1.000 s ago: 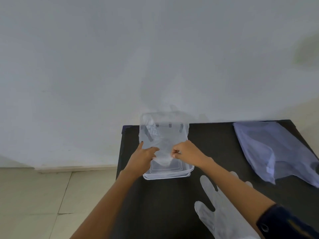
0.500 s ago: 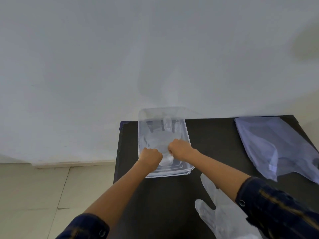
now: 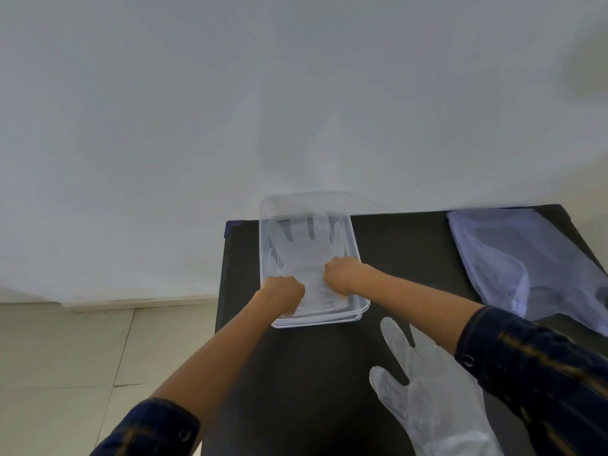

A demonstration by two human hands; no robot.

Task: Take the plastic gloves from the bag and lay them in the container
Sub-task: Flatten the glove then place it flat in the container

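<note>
A clear plastic container (image 3: 359,304) stands at the back left of a black table. A translucent plastic glove (image 3: 304,245) lies flat inside it, fingers pointing away from me. My left hand (image 3: 285,296) and my right hand (image 3: 342,274) are both down in the container's near end, fingers curled onto the glove's cuff. A second clear glove (image 3: 431,386) lies on the table near me, partly under my right sleeve. The pale bluish plastic bag (image 3: 523,261) lies flat at the back right.
The black table (image 3: 404,245) stands against a white wall, its left edge just beside the container. A tiled floor (image 3: 65,373) lies to the left. My dark sleeves cover the near corners of the view.
The glove, held up over the container a second ago, has come down and now lies spread in it. Both hands sank with it into the container's near end.
</note>
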